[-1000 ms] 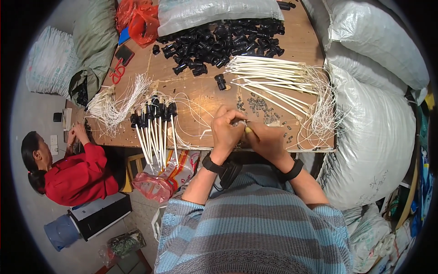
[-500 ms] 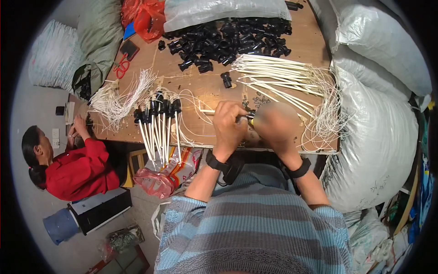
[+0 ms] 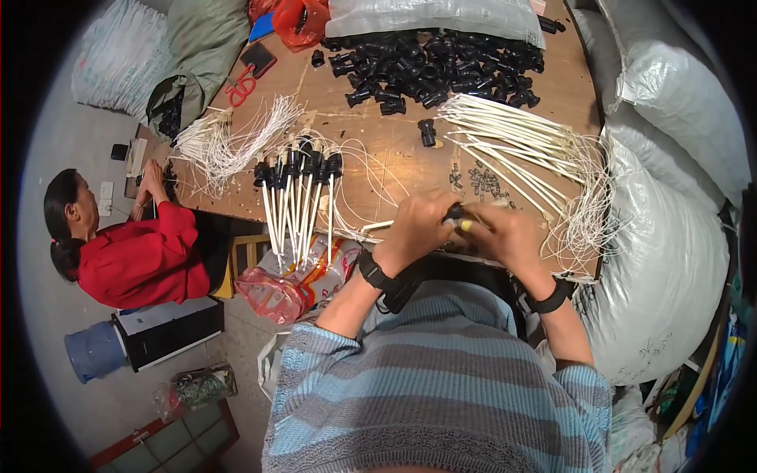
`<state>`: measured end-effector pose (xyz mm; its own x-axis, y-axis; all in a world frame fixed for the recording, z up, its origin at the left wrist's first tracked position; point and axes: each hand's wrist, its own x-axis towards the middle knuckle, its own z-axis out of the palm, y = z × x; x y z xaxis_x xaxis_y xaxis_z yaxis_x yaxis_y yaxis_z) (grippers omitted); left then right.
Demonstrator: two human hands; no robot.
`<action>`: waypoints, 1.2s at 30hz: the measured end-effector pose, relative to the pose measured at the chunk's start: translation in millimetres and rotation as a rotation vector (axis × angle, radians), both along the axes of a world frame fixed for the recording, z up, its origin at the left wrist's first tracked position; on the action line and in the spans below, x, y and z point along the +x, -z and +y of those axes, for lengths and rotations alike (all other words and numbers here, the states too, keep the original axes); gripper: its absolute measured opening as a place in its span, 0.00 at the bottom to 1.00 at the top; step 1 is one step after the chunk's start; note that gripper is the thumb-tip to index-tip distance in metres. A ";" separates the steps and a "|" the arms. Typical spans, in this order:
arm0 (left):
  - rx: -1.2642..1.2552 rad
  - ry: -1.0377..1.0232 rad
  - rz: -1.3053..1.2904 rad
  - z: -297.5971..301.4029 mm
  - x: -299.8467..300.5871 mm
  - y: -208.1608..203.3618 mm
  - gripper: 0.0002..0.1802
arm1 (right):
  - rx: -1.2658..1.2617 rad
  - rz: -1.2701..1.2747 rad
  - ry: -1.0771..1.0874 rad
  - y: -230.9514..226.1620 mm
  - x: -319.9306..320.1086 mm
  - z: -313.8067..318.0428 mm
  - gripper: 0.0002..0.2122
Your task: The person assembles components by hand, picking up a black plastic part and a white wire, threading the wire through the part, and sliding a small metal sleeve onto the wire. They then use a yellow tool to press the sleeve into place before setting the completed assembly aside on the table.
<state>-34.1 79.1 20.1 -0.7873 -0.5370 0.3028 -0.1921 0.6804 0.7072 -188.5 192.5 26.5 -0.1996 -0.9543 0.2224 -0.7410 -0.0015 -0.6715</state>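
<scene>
Close to the table's front edge, my left hand is closed round a thin white tube whose end sticks out on its left. A black plastic fitting shows between both hands. My right hand meets it with bent, closed fingers; a small yellow piece shows at the fingertips, its kind unclear. Left of my hands lie white tubes with black fittings on them, their ends over the table edge. Small dark pieces are scattered beyond my hands.
A heap of black fittings lies at the back below a white sack. Bare white tubes with wires lie right; a wire bundle and red scissors left. Full sacks stand right. A person in red sits left.
The view has shifted, so the table things appear further right. My hands have come together nearer the table edge, and the right hand has turned, with the black fitting between them.
</scene>
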 end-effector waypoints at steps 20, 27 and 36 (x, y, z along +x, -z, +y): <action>-0.480 -0.861 -0.141 -98.6 119.7 -3.6 0.13 | -0.148 0.009 0.104 -18.5 5.6 -36.6 0.15; -0.234 -0.399 -0.037 -85.2 69.0 -2.9 0.26 | 0.184 0.150 0.320 12.0 -31.4 -19.5 0.12; -0.247 -0.118 -0.144 -111.6 -33.9 34.4 0.22 | 0.348 0.358 0.367 19.8 -64.8 1.5 0.05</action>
<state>-67.9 -32.5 -14.2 -0.7681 -0.5516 0.3252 -0.3665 0.7951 0.4832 -253.3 194.0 6.7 -0.4992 -0.8662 0.0242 -0.8312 0.4707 -0.2959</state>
